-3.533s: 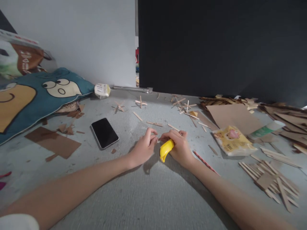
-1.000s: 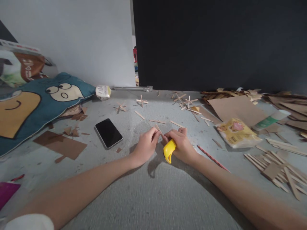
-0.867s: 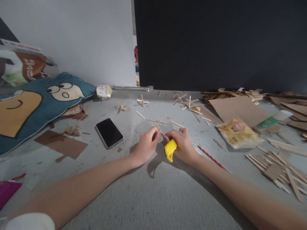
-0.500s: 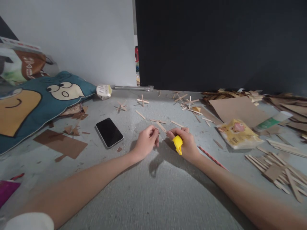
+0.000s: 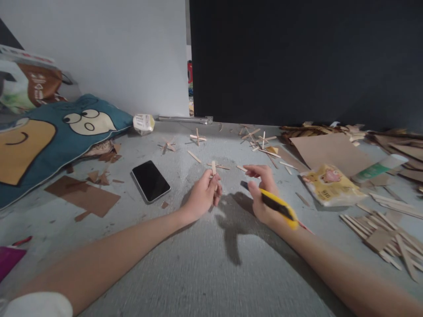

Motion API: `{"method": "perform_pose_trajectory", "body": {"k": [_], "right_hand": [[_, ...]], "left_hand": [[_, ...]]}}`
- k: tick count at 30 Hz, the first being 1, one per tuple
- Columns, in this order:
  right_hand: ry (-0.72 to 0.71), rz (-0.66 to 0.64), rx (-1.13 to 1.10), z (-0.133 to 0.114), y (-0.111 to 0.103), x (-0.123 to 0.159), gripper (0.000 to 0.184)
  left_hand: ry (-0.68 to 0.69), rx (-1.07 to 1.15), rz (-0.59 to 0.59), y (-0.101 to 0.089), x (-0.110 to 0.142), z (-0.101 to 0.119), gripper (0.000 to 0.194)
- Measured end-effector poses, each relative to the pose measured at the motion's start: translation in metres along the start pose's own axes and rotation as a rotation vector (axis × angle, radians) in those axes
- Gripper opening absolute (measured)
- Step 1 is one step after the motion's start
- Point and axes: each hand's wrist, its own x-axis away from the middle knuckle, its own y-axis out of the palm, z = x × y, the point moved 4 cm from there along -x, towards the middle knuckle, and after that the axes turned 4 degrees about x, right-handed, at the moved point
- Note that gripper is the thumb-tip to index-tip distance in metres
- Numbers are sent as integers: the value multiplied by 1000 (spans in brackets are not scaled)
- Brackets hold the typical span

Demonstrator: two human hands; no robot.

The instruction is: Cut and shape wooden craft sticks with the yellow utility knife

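Observation:
My left hand [image 5: 202, 195] is closed in a pinch on a short wooden stick [image 5: 213, 167], held upright just above the grey floor [image 5: 211, 264]. Right of it, my right hand [image 5: 264, 193] grips a yellow utility knife [image 5: 276, 204] between thumb and palm, its dark tip pointing left toward the left hand. The right hand's fingers are raised and partly spread above the knife. A small gap separates the two hands.
A black phone [image 5: 151, 181] lies left of my hands. Loose wooden sticks [image 5: 254, 143] litter the floor ahead. Cardboard sheets [image 5: 325, 152], a yellow snack packet [image 5: 330, 185] and glued stick pieces [image 5: 383, 237] lie right. A blue cushion [image 5: 49, 141] and brown card scraps [image 5: 82, 198] lie left.
My right hand has lifted and turned, swinging the yellow knife out flat with its tip pointing left. My left hand has raised its stick piece upright. The hands have drawn apart.

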Motion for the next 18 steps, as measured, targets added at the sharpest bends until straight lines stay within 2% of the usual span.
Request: {"method": "perform_pose_trajectory", "body": {"k": [3, 6, 10, 14, 18], "right_hand": [[74, 52, -52, 2, -8, 4, 52], [162, -62, -91, 2, -6, 7, 48], [80, -156, -101, -7, -2, 5, 30], [-36, -197, -107, -13, -1, 3, 29], [11, -193, -100, -9, 3, 7, 30]], "left_hand": [[18, -109, -9, -1, -1, 2, 14], [37, -107, -41, 1, 0, 5, 15], [29, -92, -87, 4, 1, 5, 30], [21, -96, -84, 5, 2, 6, 33], [25, -127, -102, 6, 5, 7, 36]]}}
